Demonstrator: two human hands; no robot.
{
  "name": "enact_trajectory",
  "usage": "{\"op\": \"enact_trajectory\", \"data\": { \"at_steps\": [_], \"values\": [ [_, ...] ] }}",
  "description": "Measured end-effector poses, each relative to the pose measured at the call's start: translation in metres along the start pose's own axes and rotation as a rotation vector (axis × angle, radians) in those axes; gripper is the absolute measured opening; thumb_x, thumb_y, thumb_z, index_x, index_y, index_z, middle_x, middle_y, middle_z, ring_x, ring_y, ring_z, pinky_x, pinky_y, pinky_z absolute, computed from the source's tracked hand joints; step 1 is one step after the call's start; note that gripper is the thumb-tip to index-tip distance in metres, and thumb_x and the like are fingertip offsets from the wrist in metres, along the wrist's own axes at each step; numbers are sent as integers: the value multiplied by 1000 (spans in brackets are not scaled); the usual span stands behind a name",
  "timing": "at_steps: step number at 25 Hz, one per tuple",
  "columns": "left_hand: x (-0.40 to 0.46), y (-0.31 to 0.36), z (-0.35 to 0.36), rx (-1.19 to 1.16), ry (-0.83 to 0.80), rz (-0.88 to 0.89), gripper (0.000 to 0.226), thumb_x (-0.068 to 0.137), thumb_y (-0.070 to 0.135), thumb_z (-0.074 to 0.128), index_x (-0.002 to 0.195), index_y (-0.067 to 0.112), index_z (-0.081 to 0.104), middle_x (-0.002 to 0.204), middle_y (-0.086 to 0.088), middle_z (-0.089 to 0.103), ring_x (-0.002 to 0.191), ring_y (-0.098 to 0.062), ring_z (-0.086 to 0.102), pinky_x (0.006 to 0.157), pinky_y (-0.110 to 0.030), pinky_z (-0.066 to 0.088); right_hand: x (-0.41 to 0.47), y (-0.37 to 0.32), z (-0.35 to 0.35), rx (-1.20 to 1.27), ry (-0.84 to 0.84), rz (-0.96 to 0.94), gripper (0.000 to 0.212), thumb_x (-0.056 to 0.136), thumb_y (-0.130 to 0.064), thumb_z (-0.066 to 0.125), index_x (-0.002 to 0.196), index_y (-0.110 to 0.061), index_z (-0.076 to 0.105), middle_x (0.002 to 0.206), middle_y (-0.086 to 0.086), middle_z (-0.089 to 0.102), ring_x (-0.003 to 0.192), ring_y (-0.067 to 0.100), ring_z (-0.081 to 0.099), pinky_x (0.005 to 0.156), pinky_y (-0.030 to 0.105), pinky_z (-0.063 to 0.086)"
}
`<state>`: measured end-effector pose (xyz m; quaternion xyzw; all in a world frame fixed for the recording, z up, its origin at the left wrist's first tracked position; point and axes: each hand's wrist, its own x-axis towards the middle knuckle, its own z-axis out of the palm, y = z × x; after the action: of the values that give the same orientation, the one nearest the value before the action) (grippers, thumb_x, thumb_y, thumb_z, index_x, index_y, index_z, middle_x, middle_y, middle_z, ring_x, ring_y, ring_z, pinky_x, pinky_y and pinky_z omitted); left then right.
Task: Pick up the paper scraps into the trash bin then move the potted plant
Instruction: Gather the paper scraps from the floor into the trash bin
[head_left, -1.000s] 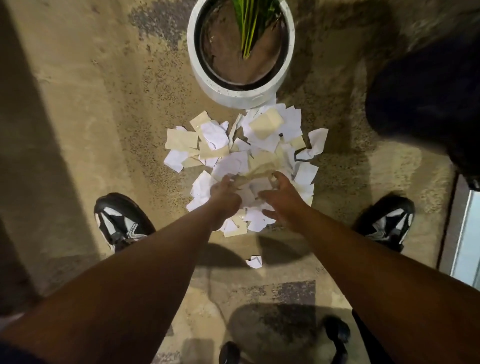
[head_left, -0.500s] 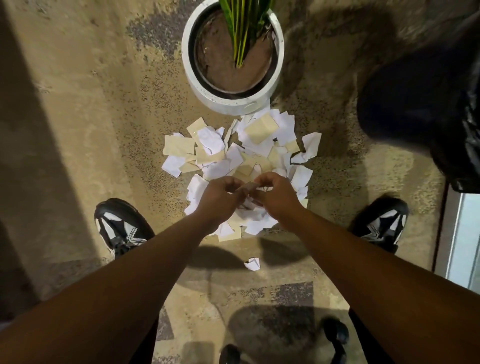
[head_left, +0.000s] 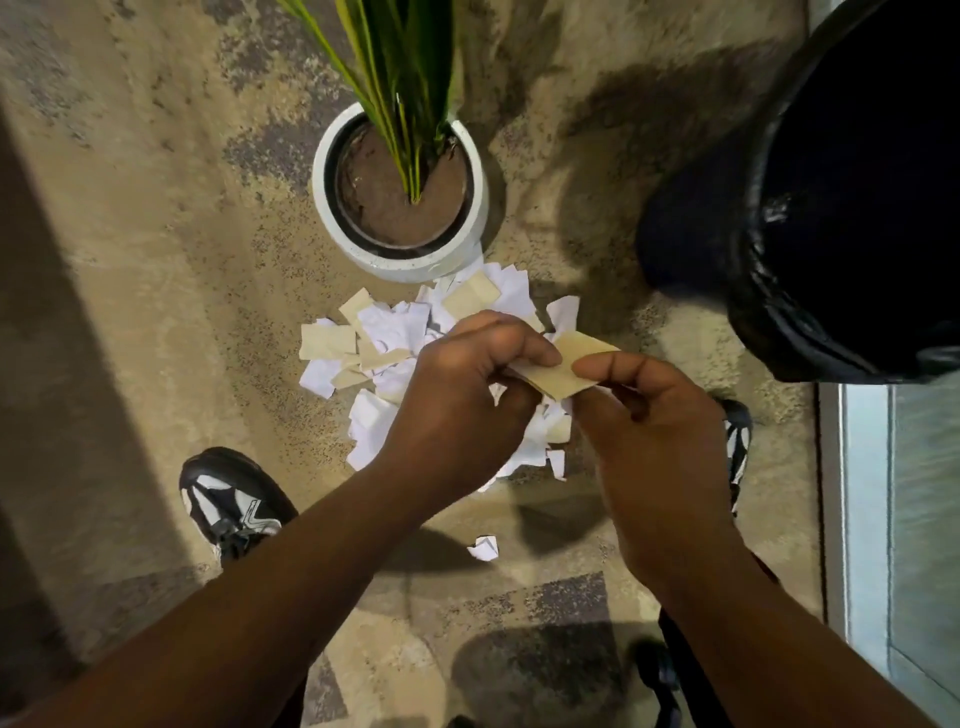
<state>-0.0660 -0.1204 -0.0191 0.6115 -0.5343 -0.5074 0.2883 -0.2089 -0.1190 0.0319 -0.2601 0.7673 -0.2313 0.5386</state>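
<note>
Nearest the camera, two bare forearms reach forward over a mottled beige and grey carpet (head_left: 156, 260). On the floor just beyond the forearms and between them lies one small crumpled white paper scrap (head_left: 483, 547), apart from the rest. A black and white sneaker (head_left: 228, 501) stands to the left of it, and a second black and white sneaker (head_left: 737, 436) is partly hidden behind the right wrist.

Above the floor, the left hand (head_left: 457, 405) and the right hand (head_left: 649, 421) meet over the pile. Both hold the same tan rectangular piece of paper (head_left: 563, 364) — the left thumb and curled fingers pinch its left edge, and the right thumb presses on its right side with the fingers curled beneath. That piece is lifted clear of the floor.

Below and beyond the hands, a heap of torn white and tan paper scraps (head_left: 384, 332) spreads over the carpet, its far edge touching the base of a round white ceramic pot (head_left: 363, 249). Brown soil fills the pot, and long green and yellow leaves (head_left: 400, 78) rise from it towards the top of the view.

Far right, a black trash bin lined with a glossy black bag (head_left: 769, 291) stands near the pot but apart from it — its inside is too dark to make out. A pale framed glass panel (head_left: 878, 519) runs along the right edge.
</note>
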Motion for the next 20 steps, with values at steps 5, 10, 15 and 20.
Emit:
{"op": "enact_trajectory", "data": {
  "at_steps": [5,10,15,20],
  "values": [
    [27,85,23,-32,52,277,19,78,-10,77,93,1,76,102,-8,66,101,-15,64,87,-22,50,-17,-43,-47,157,174,-266,28,87,4,71,96,-22,74,103,0,75,93,11,73,77,21,59],
    [76,116,81,5,19,363,29,75,-18,70,95,2,76,103,-8,65,102,-6,61,87,-17,47,26,-48,-92,312,301,-345,21,89,1,67,99,-16,73,112,15,69,98,19,71,77,22,57],
    [111,133,138,46,-69,336,38,72,-20,63,101,3,75,108,-8,64,103,-10,60,84,-18,50,55,-44,-142,381,251,-355,44,91,11,55,123,-18,64,140,4,58,123,9,61,95,24,54],
    [141,134,162,153,-113,213,39,82,-12,55,111,8,72,122,-4,60,109,-9,59,97,-18,49,69,-40,-164,523,116,-263,65,91,19,46,143,-20,48,161,-11,32,133,-12,44,105,18,44]
  ]
}}
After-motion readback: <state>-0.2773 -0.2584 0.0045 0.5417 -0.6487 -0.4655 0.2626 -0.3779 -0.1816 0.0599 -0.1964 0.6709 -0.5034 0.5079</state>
